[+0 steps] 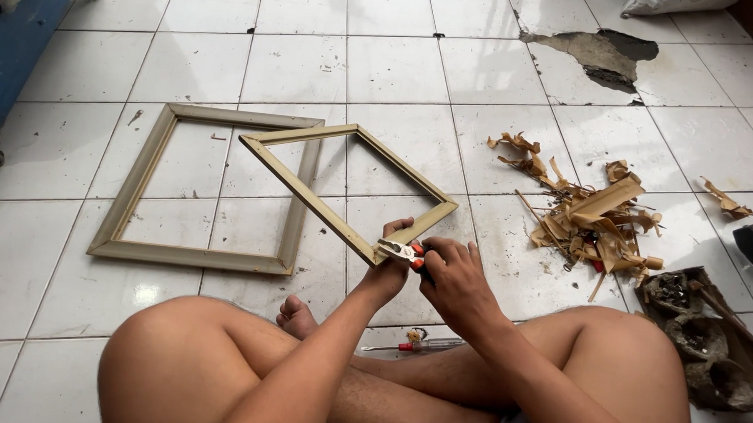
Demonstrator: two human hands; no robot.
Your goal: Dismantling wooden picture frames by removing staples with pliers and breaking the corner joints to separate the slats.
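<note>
I sit cross-legged on a white tiled floor. My left hand (pixel 389 266) grips the near corner of a beige wooden frame (pixel 310 197), holding it tilted above the floor. My right hand (pixel 451 277) is closed on pliers (pixel 404 252) with orange-red handles, whose jaws bite the frame's near corner. A second, larger frame (pixel 158 145) of the same colour lies flat on the tiles to the left, partly under the held one.
A screwdriver (pixel 413 344) with a clear handle lies on the floor between my legs. A heap of torn brown paper scraps (pixel 589 215) sits to the right. A dark box of rubble (pixel 705 348) stands at the far right. A tile is broken at the back (pixel 599 52).
</note>
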